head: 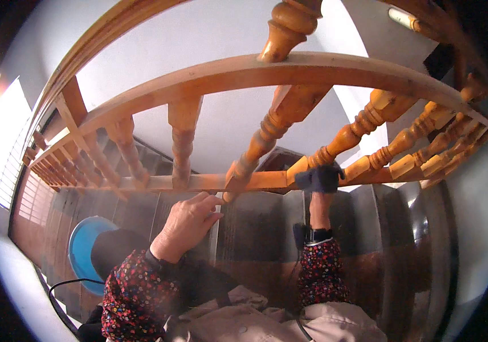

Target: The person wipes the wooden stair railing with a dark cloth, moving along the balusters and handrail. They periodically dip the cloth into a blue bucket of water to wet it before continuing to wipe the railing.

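A dark cloth (318, 177) is in my right hand (320, 203). It covers most of my fingers and lies against the lower rail (265, 181), at the foot of a turned wooden baluster (346, 137). My left hand (190, 222) is bare, its fingers curled and the thumb apart from them. Its fingertips are close to the lower end of another turned baluster (254, 143); whether they touch it, I cannot tell. Above both hands runs the upper wooden rail (235, 77) of the banister.
A blue basin (82, 243) stands on the floor to the left, partly hidden by a dark rounded shape. Dark stair treads (256, 226) lie below the banister. A black cable (77, 280) curves at lower left. A bright window (2, 145) is at far left.
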The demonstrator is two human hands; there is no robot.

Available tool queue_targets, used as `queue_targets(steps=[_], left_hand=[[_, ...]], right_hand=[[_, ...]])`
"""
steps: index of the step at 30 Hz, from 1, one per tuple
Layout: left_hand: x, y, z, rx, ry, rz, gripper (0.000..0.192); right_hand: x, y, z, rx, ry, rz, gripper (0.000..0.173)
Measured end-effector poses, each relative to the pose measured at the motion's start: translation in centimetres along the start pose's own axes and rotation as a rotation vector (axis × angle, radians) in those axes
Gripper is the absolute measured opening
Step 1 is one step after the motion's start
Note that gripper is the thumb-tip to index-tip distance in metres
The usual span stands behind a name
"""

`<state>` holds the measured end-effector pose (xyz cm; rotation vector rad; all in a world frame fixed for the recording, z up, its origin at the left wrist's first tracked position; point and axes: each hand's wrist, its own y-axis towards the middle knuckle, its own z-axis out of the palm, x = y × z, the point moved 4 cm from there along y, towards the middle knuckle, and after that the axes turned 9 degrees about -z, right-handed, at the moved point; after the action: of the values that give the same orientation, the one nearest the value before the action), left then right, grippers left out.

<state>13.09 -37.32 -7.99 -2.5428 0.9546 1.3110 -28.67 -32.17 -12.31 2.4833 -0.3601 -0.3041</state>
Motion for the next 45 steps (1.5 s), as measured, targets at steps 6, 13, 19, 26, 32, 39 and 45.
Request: queue_targets(steps=[6, 13, 19, 26, 32, 39, 45], left_hand=[[-0.1, 0.0, -0.1, -0.014, 0.002, 0.014, 0.020], [-0.2, 0.1, 0.4, 0.010, -0.002, 0.026, 0.021], [0.1, 0.2, 0.3, -0.001, 0.019, 0.024, 0.021], [0.3, -0.2, 0.3, 0.046, 0.016, 0.022, 0.021], [0.4, 0.0, 0.5, 0.026, 0.048, 0.051, 0.022], [0.5, -0.2, 0.6, 0.066, 0.053, 0.031, 0.022], [0.6, -0.1, 0.5, 0.074, 0.052, 0.042, 0.022]], right_hand=[[3.2, 2.5, -1.3, -0.543, 0.430, 0.005, 0.033], [-1.3, 0.1, -1.1, -0.150, 0.153, -0.184, 0.025], [-1.8, -0.3, 1.7, -0.331, 0.849, 0.210, 0.033], [3.3, 3.4, -0.8, -0.416, 0.398, 0.023, 0.012], [3.9, 3.7, -3.9, -0.371, 1.469, 0.403, 0.019], [2.9, 2.7, -4.3, -0.465, 1.761, 0.324, 0.025], [0.5, 1.7, -1.7, -0.432, 2.018, 0.469, 0.029]])
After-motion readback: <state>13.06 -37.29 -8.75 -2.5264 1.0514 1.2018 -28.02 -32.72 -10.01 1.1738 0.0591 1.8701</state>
